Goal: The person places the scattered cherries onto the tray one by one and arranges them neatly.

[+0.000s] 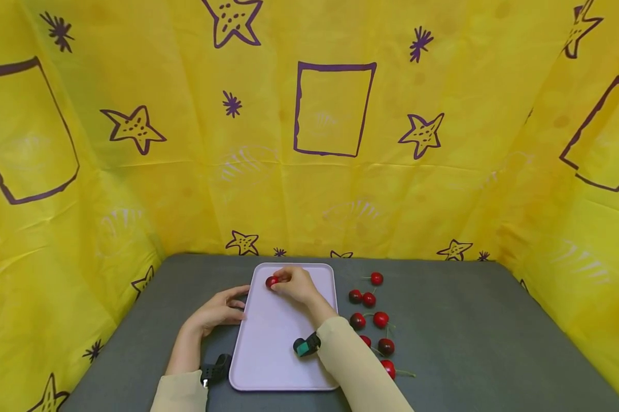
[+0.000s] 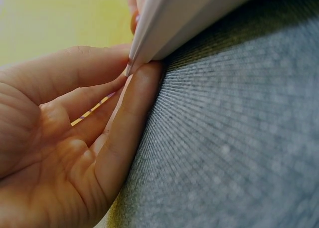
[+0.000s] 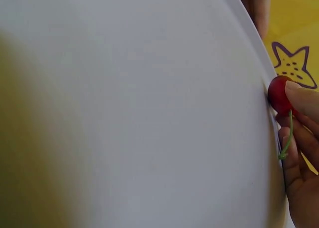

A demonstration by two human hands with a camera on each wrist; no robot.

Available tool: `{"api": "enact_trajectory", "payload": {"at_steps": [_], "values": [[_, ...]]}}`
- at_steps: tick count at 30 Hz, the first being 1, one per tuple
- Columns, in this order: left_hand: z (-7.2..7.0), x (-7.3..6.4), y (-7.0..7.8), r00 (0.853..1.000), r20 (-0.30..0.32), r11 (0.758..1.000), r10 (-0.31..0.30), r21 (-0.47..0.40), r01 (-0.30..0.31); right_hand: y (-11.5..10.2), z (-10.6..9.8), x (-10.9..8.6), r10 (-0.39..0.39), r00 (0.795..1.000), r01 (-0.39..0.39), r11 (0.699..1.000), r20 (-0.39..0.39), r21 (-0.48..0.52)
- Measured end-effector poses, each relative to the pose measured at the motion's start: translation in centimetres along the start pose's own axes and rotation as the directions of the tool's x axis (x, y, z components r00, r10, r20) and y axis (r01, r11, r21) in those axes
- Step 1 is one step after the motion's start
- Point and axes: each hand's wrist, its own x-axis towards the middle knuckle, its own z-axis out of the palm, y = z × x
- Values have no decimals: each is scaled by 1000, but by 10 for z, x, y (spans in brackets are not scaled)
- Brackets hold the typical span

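A pale lilac tray [image 1: 276, 337] lies lengthwise on the dark grey table. Over its far left part my right hand [image 1: 296, 285] pinches a red cherry [image 1: 272, 282] between thumb and fingers. The cherry's green stem [image 3: 289, 133] hangs down beside the fingers in the right wrist view, with the fruit close to the tray's surface. My left hand [image 1: 218, 311] is at the tray's left side. Its fairly straight fingers [image 2: 132, 101] touch the outside of the rim in the left wrist view.
Several red cherries with green stems lie right of the tray, among them a far one [image 1: 376, 278] and a near one [image 1: 388, 368] partly behind the right sleeve [image 1: 358, 363]. A yellow patterned cloth [image 1: 320, 200] encloses the table at the back and sides.
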Motion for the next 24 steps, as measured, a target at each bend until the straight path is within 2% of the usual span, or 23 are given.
{"api": "enact_trajectory", "payload": {"at_steps": [15, 24], "values": [[1, 1, 0, 1000, 1, 1000, 1, 12, -1, 2, -3, 1, 26, 1000, -26, 999, -8, 31], [2, 0, -1, 999, -37, 999, -29, 19, 30, 2, -14, 0, 63, 998, -63, 998, 6, 25]]}}
